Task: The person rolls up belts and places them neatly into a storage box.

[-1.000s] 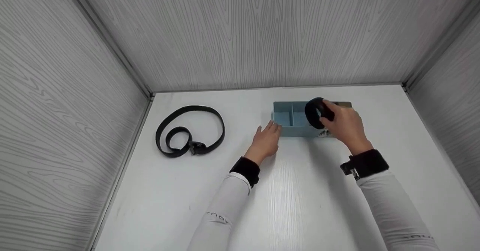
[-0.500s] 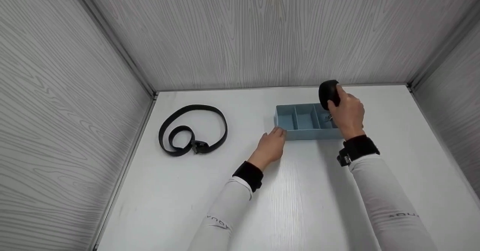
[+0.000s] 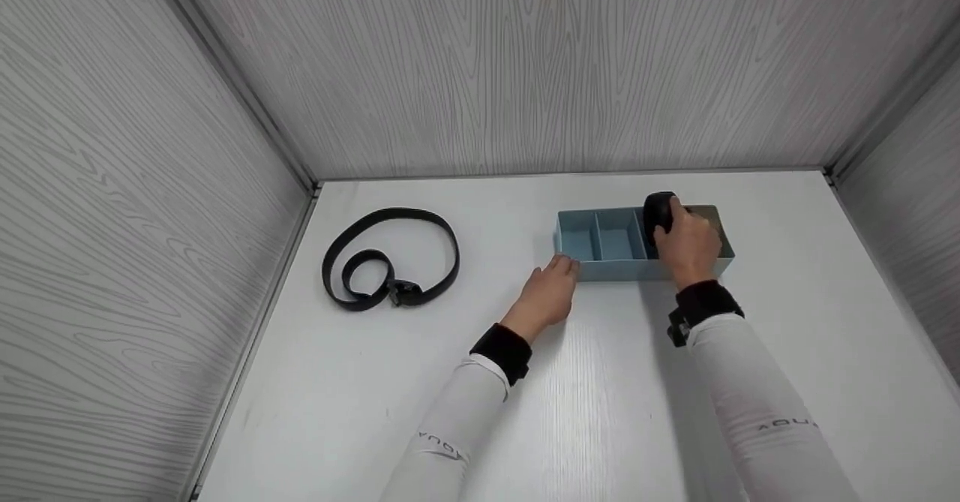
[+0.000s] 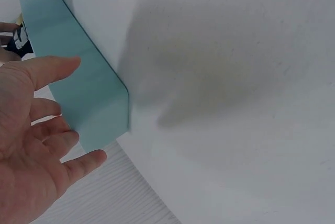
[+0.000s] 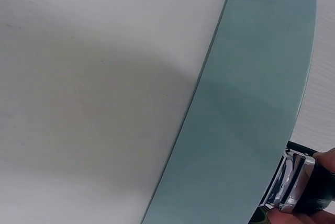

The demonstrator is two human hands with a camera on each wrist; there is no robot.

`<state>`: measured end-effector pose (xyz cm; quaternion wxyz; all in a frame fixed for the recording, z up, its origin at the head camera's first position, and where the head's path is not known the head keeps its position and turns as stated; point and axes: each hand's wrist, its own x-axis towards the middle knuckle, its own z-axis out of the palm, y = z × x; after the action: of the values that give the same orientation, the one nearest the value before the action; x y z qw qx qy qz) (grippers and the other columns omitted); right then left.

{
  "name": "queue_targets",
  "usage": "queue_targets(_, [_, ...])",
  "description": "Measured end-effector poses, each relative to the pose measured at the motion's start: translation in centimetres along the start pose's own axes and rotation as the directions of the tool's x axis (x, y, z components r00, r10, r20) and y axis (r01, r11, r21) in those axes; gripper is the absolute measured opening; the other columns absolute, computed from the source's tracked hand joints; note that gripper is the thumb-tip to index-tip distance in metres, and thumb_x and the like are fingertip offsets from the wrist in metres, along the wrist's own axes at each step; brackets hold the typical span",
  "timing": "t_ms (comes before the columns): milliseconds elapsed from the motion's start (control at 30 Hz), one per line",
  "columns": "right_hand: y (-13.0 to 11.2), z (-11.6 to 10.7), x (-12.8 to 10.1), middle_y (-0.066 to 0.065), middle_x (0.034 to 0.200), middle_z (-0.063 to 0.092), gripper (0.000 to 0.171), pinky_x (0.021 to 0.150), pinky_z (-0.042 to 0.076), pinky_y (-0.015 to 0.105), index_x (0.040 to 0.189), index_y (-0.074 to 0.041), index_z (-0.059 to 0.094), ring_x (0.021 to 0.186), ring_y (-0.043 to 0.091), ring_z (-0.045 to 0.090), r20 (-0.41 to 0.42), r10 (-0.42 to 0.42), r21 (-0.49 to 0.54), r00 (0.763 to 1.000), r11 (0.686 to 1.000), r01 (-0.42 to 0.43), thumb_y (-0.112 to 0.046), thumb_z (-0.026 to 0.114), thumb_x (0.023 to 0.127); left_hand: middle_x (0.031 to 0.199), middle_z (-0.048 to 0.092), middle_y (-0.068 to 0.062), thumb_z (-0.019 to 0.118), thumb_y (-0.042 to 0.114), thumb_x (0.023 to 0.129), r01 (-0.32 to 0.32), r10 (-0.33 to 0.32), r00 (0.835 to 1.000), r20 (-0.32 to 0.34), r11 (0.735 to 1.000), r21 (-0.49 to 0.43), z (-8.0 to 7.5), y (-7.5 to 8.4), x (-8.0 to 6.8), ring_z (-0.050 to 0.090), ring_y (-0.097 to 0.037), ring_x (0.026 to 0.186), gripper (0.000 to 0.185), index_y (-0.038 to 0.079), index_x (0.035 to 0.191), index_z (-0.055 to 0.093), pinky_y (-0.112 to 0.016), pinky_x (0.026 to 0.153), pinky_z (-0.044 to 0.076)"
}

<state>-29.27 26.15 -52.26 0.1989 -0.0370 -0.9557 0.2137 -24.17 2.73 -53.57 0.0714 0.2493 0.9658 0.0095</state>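
Observation:
In the head view, a long light-blue box (image 3: 626, 271) with dividers stands toward the back right of the table. My right hand (image 3: 688, 245) grips a coiled black belt (image 3: 659, 213), its lower part down in the compartment right of the middle dividers. The right wrist view shows that belt's silver buckle (image 5: 298, 177) at the box rim, between thumb and fingers. My left hand (image 3: 547, 292) rests its fingertips on the box's front left corner. In the left wrist view its thumb is straight and its fingers (image 4: 86, 165) are loosely bent against the box wall.
Another black belt (image 3: 405, 213) lies on the white table (image 3: 360, 397) at the left, in a large loop with a smaller coil inside. The box's right end compartment (image 3: 709, 217) looks olive-brown inside. Grey wood-grain panels (image 3: 480, 74) enclose the table at the back and sides.
My right hand first lifted the coiled belt up and toward the back, turning it, then lowered it into the box. The left hand stays at the box corner.

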Motion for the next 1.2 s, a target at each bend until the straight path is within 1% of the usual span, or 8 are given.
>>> queue_targets(200, [0.0,-0.4,0.3,0.035,0.101,0.064,0.049,0.061,0.051,0.06,0.133,0.006,0.055,0.077,0.05,0.064,0.126,0.015,-0.055,0.992,0.998,-0.008,-0.01,0.065,0.089,0.15,0.035,-0.014,0.048,0.009,0.101,-0.011,0.011,1.0,0.018,1.0,0.009,0.0,0.2,-0.1,0.029,-0.025,0.143,0.051,0.0,0.149,0.035,-0.043,0.104,0.039])
queue_targets(367, [0.4,-1.1,0.5,0.036,0.1,0.064,0.051,0.057,0.051,0.058,0.135,0.007,0.051,0.072,0.045,0.064,0.277,0.032,-0.113,0.96,0.994,0.0,-0.013,0.064,0.09,0.151,0.034,-0.014,0.046,0.009,0.101,-0.012,0.012,1.0,0.027,1.0,0.013,-0.1,0.4,-0.1,0.027,-0.025,0.144,0.051,0.001,0.15,0.034,-0.044,0.105,0.038])
queue_targets(600, [0.6,-1.2,0.5,0.04,0.125,0.05,0.063,0.071,0.049,0.064,0.145,0.006,0.038,0.099,0.053,0.058,0.402,0.028,-0.118,0.915,0.993,0.022,-0.025,0.062,0.096,0.149,0.037,-0.015,0.045,0.008,0.101,-0.024,0.024,1.0,0.009,0.999,0.039,-0.2,0.2,-0.2,0.031,-0.027,0.142,0.048,0.0,0.148,0.037,-0.041,0.106,0.037])
queue_targets(700, [0.4,-1.1,-0.3,0.042,0.13,0.043,0.066,0.074,0.047,0.064,0.146,0.006,0.036,0.107,0.056,0.051,0.343,-0.05,-0.092,0.938,0.992,0.086,-0.026,0.063,0.095,0.148,0.038,-0.015,0.046,0.008,0.101,-0.034,0.034,0.999,-0.009,0.998,0.052,-0.1,0.1,-0.2,0.032,-0.027,0.141,0.048,0.0,0.147,0.039,-0.04,0.106,0.037])
queue_targets(800, [-0.2,-0.8,-1.6,0.039,0.127,0.045,0.059,0.081,0.046,0.061,0.139,0.01,0.045,0.11,0.054,0.05,0.191,-0.208,-0.085,0.959,0.97,0.227,-0.018,0.068,0.092,0.148,0.039,-0.014,0.047,0.008,0.101,-0.038,0.04,0.999,-0.023,0.998,0.054,0.1,0.0,-0.3,0.033,-0.026,0.14,0.048,0.0,0.147,0.039,-0.039,0.106,0.038])
queue_targets(933, [-1.7,-0.2,-4.1,0.031,0.12,0.055,0.04,0.089,0.047,0.053,0.124,0.013,0.058,0.11,0.045,0.054,0.103,-0.398,-0.088,0.912,0.909,0.407,-0.005,0.068,0.089,0.148,0.039,-0.014,0.047,0.008,0.101,-0.042,0.043,0.999,-0.027,0.997,0.059,0.2,-0.1,-0.3,0.033,-0.025,0.141,0.048,0.001,0.147,0.039,-0.039,0.106,0.038])
queue_targets(1000, [-2.4,0.2,-5.6,0.029,0.121,0.058,0.037,0.091,0.048,0.051,0.122,0.012,0.06,0.111,0.043,0.056,0.172,-0.416,-0.075,0.893,0.898,0.433,-0.005,0.067,0.09,0.147,0.039,-0.014,0.047,0.008,0.101,-0.044,0.046,0.999,-0.028,0.997,0.066,0.3,-0.1,-0.3,0.033,-0.024,0.14,0.048,0.001,0.147,0.039,-0.039,0.105,0.038])
queue_targets(1200, [-2.9,0.8,-8.1,0.031,0.142,0.042,0.058,0.104,0.035,0.056,0.139,0.01,0.046,0.132,0.048,0.039,0.422,-0.308,-0.099,0.852,0.919,0.381,-0.022,0.066,0.094,0.147,0.039,-0.013,0.048,0.011,0.1,-0.047,0.049,0.998,-0.026,0.996,0.08,0.2,-0.3,-0.2,0.033,-0.024,0.14,0.049,0.001,0.148,0.038,-0.038,0.106,0.038])
